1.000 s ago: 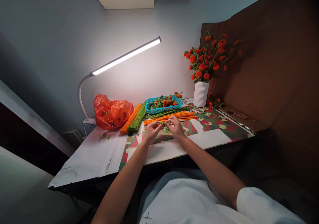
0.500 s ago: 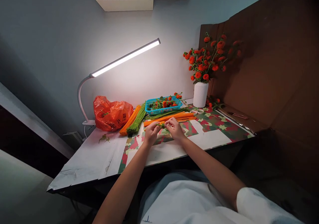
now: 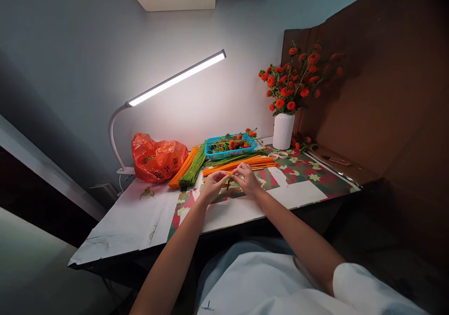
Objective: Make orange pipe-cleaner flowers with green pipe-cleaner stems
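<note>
My left hand [image 3: 213, 186] and my right hand [image 3: 247, 180] meet above the front middle of the table, fingers pinched together. Between their fingertips is a small green pipe cleaner piece [image 3: 228, 182], with a short end pointing down. Its exact shape is partly hidden by the fingers. Just beyond the hands lie loose orange pipe cleaners [image 3: 257, 163], and behind those some dark green pipe cleaners [image 3: 242, 157]. To the left rest a bundle of green pipe cleaners [image 3: 192, 169] and a bundle of orange ones [image 3: 183, 168].
A blue basket [image 3: 229, 154] holds small orange flowers. Right of it stand a white ribbed vase [image 3: 283, 132] with orange flowers and some tape rolls [image 3: 282, 155]. An orange plastic bag [image 3: 157, 161] sits left, beneath a lit lamp [image 3: 178, 78]. Cardboard [image 3: 365, 95] walls the right side.
The piece between my fingers has turned: its orange-yellow part no longer shows, and a green end now points downward. Both hands stay in nearly the same place. The view has shifted slightly.
</note>
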{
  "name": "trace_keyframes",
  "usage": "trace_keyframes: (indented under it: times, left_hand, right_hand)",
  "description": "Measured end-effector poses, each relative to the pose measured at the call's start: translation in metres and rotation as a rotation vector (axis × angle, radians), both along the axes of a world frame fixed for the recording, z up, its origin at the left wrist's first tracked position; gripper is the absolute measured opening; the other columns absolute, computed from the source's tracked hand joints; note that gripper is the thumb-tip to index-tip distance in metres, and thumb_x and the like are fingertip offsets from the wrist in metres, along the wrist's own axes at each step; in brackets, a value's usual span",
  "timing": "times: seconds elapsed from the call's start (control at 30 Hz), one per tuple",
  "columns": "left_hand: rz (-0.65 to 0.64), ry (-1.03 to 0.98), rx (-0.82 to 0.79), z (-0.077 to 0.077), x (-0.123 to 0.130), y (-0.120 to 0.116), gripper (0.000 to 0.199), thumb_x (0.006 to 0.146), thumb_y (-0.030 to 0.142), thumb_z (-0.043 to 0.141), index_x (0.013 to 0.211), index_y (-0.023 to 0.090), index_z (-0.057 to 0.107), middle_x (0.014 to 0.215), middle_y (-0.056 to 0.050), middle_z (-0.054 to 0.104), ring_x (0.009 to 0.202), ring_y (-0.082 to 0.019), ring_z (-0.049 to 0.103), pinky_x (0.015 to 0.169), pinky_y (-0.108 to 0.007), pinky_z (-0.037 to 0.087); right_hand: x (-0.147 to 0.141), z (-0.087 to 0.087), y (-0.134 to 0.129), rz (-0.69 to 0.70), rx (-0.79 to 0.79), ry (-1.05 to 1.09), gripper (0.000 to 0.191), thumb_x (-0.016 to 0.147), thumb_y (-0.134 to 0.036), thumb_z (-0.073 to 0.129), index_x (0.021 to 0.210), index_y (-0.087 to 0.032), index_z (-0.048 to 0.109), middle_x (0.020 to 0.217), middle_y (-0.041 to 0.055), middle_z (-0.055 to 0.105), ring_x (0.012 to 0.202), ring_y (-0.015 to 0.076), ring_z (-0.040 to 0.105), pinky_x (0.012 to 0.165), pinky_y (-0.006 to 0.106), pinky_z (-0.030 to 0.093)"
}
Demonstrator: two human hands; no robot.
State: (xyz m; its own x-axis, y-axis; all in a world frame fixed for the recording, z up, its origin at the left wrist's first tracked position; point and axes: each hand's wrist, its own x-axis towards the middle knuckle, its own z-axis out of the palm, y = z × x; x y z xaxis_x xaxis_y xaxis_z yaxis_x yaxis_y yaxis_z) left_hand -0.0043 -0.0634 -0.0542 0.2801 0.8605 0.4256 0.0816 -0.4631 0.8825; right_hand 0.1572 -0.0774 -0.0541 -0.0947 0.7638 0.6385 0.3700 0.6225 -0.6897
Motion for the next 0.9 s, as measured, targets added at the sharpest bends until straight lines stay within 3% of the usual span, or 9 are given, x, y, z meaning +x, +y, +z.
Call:
trace_keyframes:
  times: [0.13, 0.33, 0.5, 0.6, 0.77, 0.9]
  left_hand:
    - [0.081, -0.016, 0.093, -0.003, 0.007, -0.001, 0.031, 0.079, 0.047, 0.060, 0.076, 0.016, 0.057, 0.087, -0.007, 0.067, 0.064, -0.014, 0.063, 0.056, -0.029, 0.055]
    - [0.214, 0.030, 0.293, -0.004, 0.012, -0.004, 0.019, 0.082, 0.035, 0.059, 0.073, 0.019, 0.055, 0.092, -0.010, 0.063, 0.090, -0.021, 0.061, 0.061, -0.029, 0.054]
    - [0.207, 0.089, 0.379, -0.001, 0.014, -0.006, 0.014, 0.083, 0.026, 0.058, 0.070, 0.020, 0.055, 0.096, -0.008, 0.063, 0.097, -0.021, 0.059, 0.079, -0.037, 0.054]
    - [0.205, 0.097, 0.363, 0.000, 0.014, -0.006, 0.012, 0.082, 0.024, 0.058, 0.071, 0.020, 0.057, 0.099, -0.008, 0.062, 0.098, -0.021, 0.059, 0.079, -0.037, 0.054]
    - [0.196, 0.071, 0.241, -0.001, 0.013, -0.005, 0.006, 0.079, 0.024, 0.060, 0.081, 0.019, 0.063, 0.099, -0.011, 0.063, 0.098, -0.023, 0.060, 0.064, -0.030, 0.056]
    - [0.151, 0.022, 0.124, -0.002, 0.015, -0.007, 0.031, 0.070, 0.031, 0.072, 0.096, 0.019, 0.063, 0.109, -0.011, 0.062, 0.097, -0.023, 0.062, 0.064, -0.028, 0.056]
  right_hand:
    - [-0.002, 0.001, 0.003, -0.019, -0.076, 0.050, 0.007, 0.077, -0.021, 0.060, 0.070, -0.020, 0.061, 0.078, 0.0014, 0.048, 0.080, 0.0182, 0.049, 0.076, 0.032, 0.039]
    - [-0.006, 0.000, 0.012, -0.042, -0.244, 0.131, 0.009, 0.068, -0.023, 0.059, 0.062, -0.018, 0.057, 0.072, -0.0007, 0.049, 0.069, 0.0144, 0.048, 0.065, 0.027, 0.038]
    - [-0.011, 0.000, 0.019, -0.059, -0.414, 0.194, 0.017, 0.065, -0.023, 0.054, 0.050, -0.018, 0.049, 0.053, -0.0042, 0.045, 0.056, 0.0113, 0.043, 0.054, 0.024, 0.031]
    - [-0.013, 0.001, 0.021, -0.055, -0.487, 0.246, 0.020, 0.063, -0.025, 0.055, 0.046, -0.018, 0.046, 0.045, -0.0061, 0.039, 0.049, 0.0094, 0.038, 0.051, 0.024, 0.028]
    - [-0.010, 0.001, 0.016, -0.022, -0.531, 0.379, 0.021, 0.063, -0.034, 0.059, 0.052, -0.017, 0.054, 0.052, -0.0023, 0.051, 0.052, 0.0108, 0.045, 0.053, 0.024, 0.035]
    - [-0.010, -0.002, 0.011, -0.038, -0.511, 0.488, 0.028, 0.063, -0.044, 0.061, 0.058, -0.017, 0.058, 0.060, 0.0009, 0.057, 0.058, 0.0128, 0.050, 0.056, 0.025, 0.039]
